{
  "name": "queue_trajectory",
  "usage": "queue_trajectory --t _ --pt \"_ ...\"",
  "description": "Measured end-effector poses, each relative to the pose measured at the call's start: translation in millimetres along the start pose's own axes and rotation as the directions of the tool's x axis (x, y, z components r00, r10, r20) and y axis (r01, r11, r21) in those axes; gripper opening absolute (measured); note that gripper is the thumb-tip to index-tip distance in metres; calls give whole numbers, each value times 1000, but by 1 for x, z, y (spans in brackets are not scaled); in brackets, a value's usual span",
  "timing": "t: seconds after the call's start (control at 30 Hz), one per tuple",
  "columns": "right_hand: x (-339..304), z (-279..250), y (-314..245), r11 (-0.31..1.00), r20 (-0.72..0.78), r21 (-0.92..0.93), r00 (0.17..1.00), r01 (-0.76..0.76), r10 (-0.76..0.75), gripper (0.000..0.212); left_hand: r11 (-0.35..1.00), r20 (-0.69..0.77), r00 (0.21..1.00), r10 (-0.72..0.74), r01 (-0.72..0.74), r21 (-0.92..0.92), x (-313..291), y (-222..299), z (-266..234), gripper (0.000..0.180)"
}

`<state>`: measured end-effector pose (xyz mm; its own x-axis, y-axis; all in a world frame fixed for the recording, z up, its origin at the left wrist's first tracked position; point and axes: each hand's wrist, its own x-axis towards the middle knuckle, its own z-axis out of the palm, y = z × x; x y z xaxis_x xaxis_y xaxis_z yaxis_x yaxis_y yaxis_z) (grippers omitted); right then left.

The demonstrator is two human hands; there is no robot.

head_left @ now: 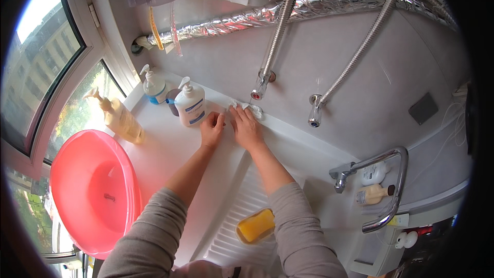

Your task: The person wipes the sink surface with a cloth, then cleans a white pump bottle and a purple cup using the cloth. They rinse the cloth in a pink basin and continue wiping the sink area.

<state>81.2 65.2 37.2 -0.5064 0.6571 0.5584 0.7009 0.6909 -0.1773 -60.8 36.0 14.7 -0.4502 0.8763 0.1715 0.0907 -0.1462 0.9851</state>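
Partly, the right hand [247,127] hides white cloth [255,110] — left hand [211,130] curled; palm unseen.

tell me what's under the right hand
Part of a crumpled white cloth shows beside the right hand; what lies directly beneath the hand is covered and can't be seen.

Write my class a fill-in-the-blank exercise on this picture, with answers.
The right hand touches a crumpled cloth or tissue coloured ____.
The left hand is ____ the white pump bottle and the right hand.
The pink basin is to the person's ____.
The metal tap is to the person's ____.

Missing words: white; between; left; right.
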Motion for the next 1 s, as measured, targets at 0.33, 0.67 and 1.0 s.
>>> queue_trajectory --t 0.33,0.67,1.0 --pt "-66 -51 31 995 37 -94 999 -36 40 44 1000 -11 1000 -15 15 18 -6 1 0 28" --pt "43 29 -30 956 136 285 990 -68 30 38 969 -228 944 238 -216 117 -2 -8 0 26" --pt "-36 2 -37 698 261 629 938 -343 226 52 925 -29 960 279 -261 276 -78 27 11 21"
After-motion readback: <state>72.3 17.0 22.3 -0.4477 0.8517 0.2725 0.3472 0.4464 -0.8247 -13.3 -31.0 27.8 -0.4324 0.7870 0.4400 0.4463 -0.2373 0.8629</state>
